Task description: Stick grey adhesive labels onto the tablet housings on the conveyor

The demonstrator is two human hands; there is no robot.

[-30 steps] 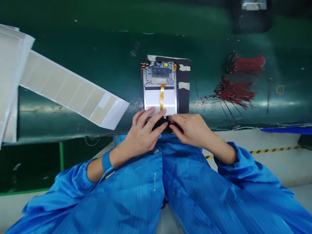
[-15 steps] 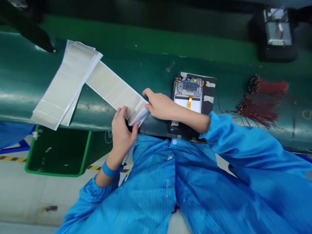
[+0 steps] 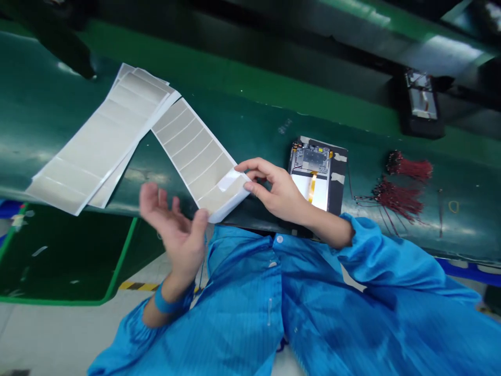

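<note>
A strip of silvery-beige adhesive labels (image 3: 191, 151) lies slantwise on the green bench, its near end folded over at the front edge. My right hand (image 3: 274, 190) grips the strip's right edge near that end, thumb and forefinger closed on it. Beside the fingertips is a shiny white patch; I cannot tell whether it is bare backing or a lifting label. My left hand (image 3: 176, 230) is open and blurred, palm up with fingers spread, its thumb close to the strip's lower corner. More label sheets (image 3: 102, 136) lie stacked to the left, overlapping the strip's far end.
An opened device with a circuit board (image 3: 311, 159) lies right of my right hand. Farther right are bundles of dark red wires (image 3: 403, 201) and a rubber band (image 3: 453, 207). Another opened device (image 3: 422, 102) sits at the back. A green bin (image 3: 107, 297) stands below the bench at left.
My left hand has let go of the strip and moved left, its fingers opening. My right hand has shifted slightly along the strip's edge. The camera view has tilted.
</note>
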